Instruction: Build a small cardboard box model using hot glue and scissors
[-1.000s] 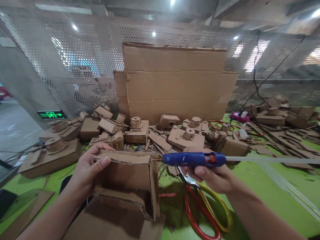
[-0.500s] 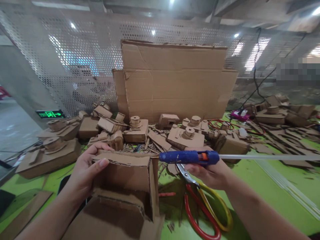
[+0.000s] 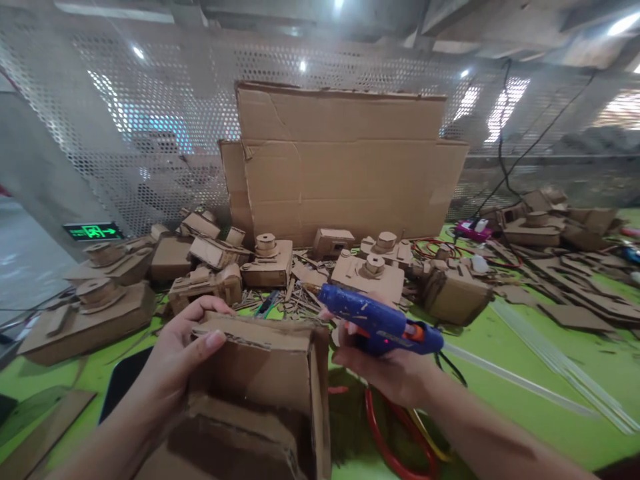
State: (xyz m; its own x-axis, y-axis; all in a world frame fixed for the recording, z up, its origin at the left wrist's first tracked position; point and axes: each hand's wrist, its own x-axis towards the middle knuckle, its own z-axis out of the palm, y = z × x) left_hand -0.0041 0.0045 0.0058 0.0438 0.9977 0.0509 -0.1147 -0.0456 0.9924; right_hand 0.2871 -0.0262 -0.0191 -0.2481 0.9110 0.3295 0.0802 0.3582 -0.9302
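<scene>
Pinches cardboard box (image 3: 270,373) by top edge in left hand (image 3: 175,350), wraps right hand (image 3: 400,379) around glue gun (image 3: 367,317) just beside; seems mid-gluing, likely calls for steady box

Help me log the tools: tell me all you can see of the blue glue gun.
The glue gun has a scuffed blue body, plastic by its look, an orange part near the rear, a tiny red light and a narrow tip. A translucent stick extends behind. The right hand holds it tilted, tip left and up, near the cardboard box.
</scene>
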